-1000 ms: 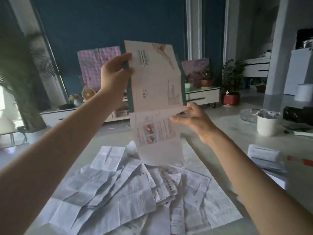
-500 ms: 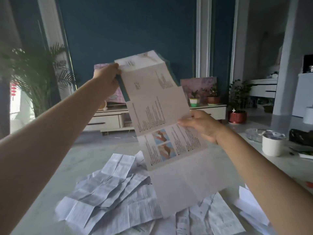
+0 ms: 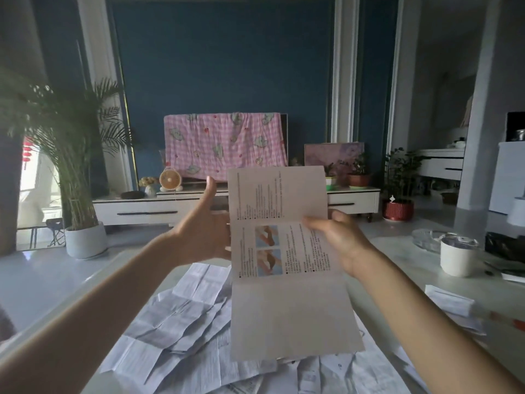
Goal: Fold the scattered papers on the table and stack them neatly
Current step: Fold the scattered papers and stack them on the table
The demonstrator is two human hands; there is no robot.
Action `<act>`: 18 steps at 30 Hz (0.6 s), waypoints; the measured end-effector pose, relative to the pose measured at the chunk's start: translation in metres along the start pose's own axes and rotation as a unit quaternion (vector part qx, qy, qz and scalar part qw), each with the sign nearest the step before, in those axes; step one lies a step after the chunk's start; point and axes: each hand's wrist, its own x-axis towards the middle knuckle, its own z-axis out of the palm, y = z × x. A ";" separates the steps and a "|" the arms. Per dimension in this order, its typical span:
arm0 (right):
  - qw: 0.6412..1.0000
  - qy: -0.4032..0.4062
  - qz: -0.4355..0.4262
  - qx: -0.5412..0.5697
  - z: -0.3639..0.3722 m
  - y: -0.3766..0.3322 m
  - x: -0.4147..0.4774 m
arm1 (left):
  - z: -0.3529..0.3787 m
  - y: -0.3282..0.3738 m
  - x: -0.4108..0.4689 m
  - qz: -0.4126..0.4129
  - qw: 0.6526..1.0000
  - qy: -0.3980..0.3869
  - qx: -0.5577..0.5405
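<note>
I hold a printed leaflet (image 3: pixel 287 265) upright in the air over the table; it shows three creased panels, the middle one with two small pictures. My right hand (image 3: pixel 338 243) grips its right edge at the middle crease, thumb on the front. At the leaflet's left edge is my left hand (image 3: pixel 204 231), thumb pointing straight up and clear of the paper, fingers hidden behind the sheet. Below lies a loose pile of creased white papers (image 3: pixel 193 331). A small stack of folded papers (image 3: pixel 449 302) sits on the right.
The pale table (image 3: pixel 397 260) carries a white cup (image 3: pixel 458 258), a glass ashtray (image 3: pixel 426 241) and dark items at the right edge. A red pen (image 3: pixel 511 322) lies near the folded stack. Beyond are a potted palm (image 3: pixel 71 166) and a white cabinet (image 3: pixel 147 211).
The leaflet has come lower and hangs straighter. My left hand has left its top corner and dropped to the left edge, thumb raised. My right hand keeps its grip.
</note>
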 end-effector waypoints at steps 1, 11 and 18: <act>1.000 0.002 0.009 0.003 0.001 0.003 0.000 | 0.000 -0.005 -0.001 0.020 0.999 -0.001 0.030; 0.998 -0.008 0.033 -0.045 -0.009 0.047 -0.004 | 0.010 -0.049 0.007 0.075 0.978 0.165 0.100; 0.981 -0.092 0.101 0.135 -0.014 0.090 -0.020 | 0.019 -0.077 0.015 -0.030 0.987 0.158 -0.007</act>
